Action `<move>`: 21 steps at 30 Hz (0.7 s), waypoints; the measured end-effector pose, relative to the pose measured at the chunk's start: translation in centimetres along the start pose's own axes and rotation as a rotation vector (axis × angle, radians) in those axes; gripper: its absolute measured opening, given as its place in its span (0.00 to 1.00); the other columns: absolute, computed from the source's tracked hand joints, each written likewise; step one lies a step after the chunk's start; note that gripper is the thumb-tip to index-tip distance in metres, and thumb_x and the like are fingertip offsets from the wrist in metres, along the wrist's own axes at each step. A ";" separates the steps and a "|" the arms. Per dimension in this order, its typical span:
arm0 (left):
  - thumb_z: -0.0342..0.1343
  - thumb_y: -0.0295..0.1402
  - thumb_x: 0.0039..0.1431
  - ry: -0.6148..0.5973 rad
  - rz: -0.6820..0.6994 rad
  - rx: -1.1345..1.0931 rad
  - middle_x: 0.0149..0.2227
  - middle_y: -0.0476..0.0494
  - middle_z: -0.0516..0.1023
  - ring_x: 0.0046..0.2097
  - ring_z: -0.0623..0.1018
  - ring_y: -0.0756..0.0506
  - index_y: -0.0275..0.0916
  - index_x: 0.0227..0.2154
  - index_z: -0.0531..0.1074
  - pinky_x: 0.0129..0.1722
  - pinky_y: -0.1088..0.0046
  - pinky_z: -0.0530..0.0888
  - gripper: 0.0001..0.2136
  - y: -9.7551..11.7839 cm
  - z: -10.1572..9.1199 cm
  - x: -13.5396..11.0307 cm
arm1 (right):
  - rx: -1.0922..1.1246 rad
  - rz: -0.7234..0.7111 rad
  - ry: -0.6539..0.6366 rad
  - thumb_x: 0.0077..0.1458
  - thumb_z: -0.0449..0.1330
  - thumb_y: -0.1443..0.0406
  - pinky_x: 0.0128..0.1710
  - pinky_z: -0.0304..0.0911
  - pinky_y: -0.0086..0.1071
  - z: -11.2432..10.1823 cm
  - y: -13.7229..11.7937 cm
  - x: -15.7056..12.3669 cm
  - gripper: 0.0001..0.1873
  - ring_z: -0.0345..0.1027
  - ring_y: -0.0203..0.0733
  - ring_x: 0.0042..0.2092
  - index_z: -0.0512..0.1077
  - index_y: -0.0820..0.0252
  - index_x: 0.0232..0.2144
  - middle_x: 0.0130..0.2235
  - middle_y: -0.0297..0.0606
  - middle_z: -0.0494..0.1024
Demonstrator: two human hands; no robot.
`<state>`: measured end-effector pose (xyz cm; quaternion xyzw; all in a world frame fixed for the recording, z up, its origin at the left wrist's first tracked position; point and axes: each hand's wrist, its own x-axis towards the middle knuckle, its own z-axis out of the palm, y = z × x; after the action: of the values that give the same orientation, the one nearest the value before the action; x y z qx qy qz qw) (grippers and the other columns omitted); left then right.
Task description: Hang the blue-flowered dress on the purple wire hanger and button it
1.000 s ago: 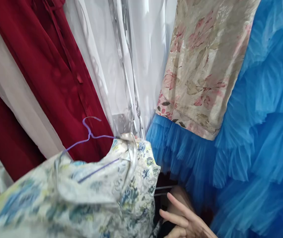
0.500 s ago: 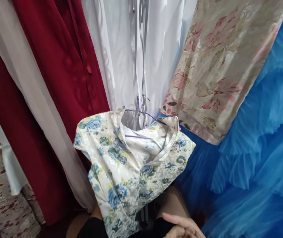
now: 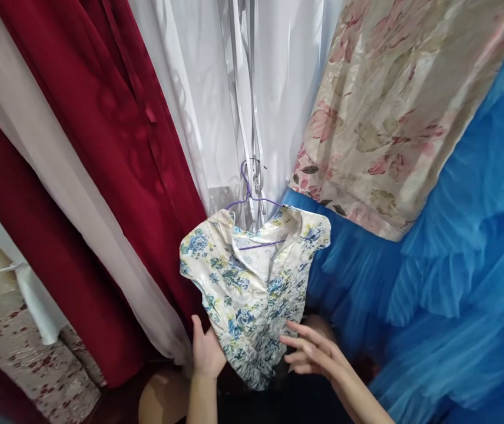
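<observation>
A small white dress with blue flowers (image 3: 252, 282) hangs on a purple wire hanger (image 3: 252, 200), whose hook sits among silver ribbons (image 3: 247, 88). My left hand (image 3: 205, 350) is at the dress's lower left edge, thumb pointing up and fingers hidden behind the cloth. My right hand (image 3: 314, 353) reaches in from the lower right with fingers spread, its fingertips touching the dress's lower right hem and holding nothing.
Hanging clothes crowd all round: a dark red gown (image 3: 102, 147) and sheer white fabric (image 3: 49, 194) on the left, a white satin gown (image 3: 287, 70) behind, a beige floral dress (image 3: 388, 100) and blue tulle ruffles (image 3: 455, 265) on the right.
The floral dress moved up and away from me and now hangs upright on its hanger. My left hand came into view at its hem, and my right hand rose to it.
</observation>
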<state>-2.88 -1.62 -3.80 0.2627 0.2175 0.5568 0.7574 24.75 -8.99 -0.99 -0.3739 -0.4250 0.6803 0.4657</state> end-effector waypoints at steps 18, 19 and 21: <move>0.65 0.31 0.55 0.490 0.115 0.222 0.49 0.36 0.82 0.57 0.77 0.37 0.37 0.46 0.77 0.60 0.58 0.70 0.15 1.7 1.8 -0.6 | -0.061 -0.200 0.268 0.51 0.64 0.52 0.22 0.50 0.30 4.8 -1.1 9.7 0.16 0.62 0.38 0.21 0.75 0.59 0.23 0.21 0.36 0.77; 0.65 0.30 0.56 0.527 0.153 0.232 0.49 0.36 0.82 0.57 0.78 0.37 0.37 0.46 0.77 0.61 0.58 0.70 0.14 1.9 1.7 -0.4 | -0.041 -0.187 0.251 0.52 0.63 0.53 0.23 0.51 0.30 4.8 -1.2 9.4 0.16 0.63 0.38 0.22 0.76 0.59 0.23 0.22 0.37 0.77; 0.63 0.29 0.56 0.618 0.270 0.262 0.49 0.37 0.81 0.57 0.77 0.38 0.37 0.45 0.76 0.62 0.58 0.68 0.13 1.9 1.6 0.0 | 0.003 -0.142 0.196 0.52 0.64 0.54 0.24 0.54 0.29 5.0 -1.2 9.0 0.15 0.65 0.37 0.23 0.77 0.61 0.24 0.23 0.38 0.79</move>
<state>-3.26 -1.46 -1.39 0.2032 0.4688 0.6726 0.5353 18.05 -1.32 0.88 -0.4068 -0.4018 0.6064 0.5526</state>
